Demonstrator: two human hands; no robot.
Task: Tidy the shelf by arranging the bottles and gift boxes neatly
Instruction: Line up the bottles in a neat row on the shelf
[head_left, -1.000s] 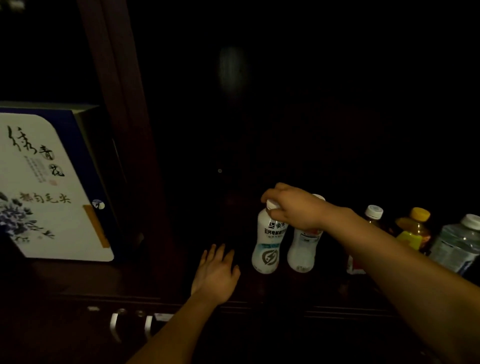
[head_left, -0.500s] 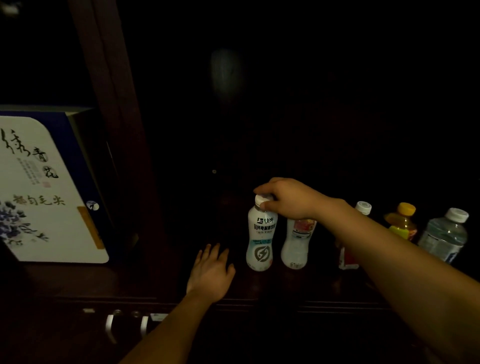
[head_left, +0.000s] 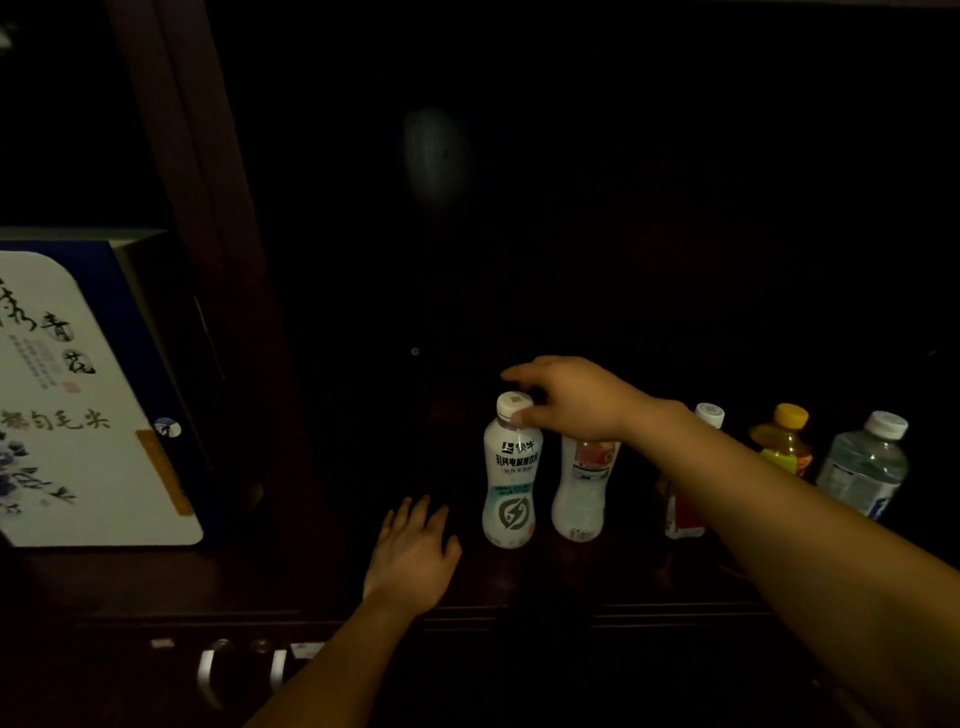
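Note:
A dark wooden shelf (head_left: 524, 587) holds a row of upright bottles: a white bottle with a lightning logo (head_left: 511, 478), a clear bottle with a pink label (head_left: 582, 483), a red-labelled bottle (head_left: 683, 514), a yellow-capped juice bottle (head_left: 782, 441) and a water bottle (head_left: 865, 467). My right hand (head_left: 576, 397) hovers over the first two, fingers loosened and spread, thumb beside the white bottle's cap; it hides the pink-label bottle's top. My left hand (head_left: 413, 556) lies flat on the shelf left of the white bottle. A white and blue gift box (head_left: 78, 415) stands at the far left.
A brown vertical post (head_left: 208, 208) separates the gift box bay from the bottle bay. Below the shelf's front edge are metal drawer handles (head_left: 208, 670). The back of the shelf is very dark, and my right forearm partly covers the red-labelled bottle.
My right hand, earlier closed over the caps of the two white bottles, has loosened with fingers now spread. The bottles stand on the shelf. My left hand has stayed flat.

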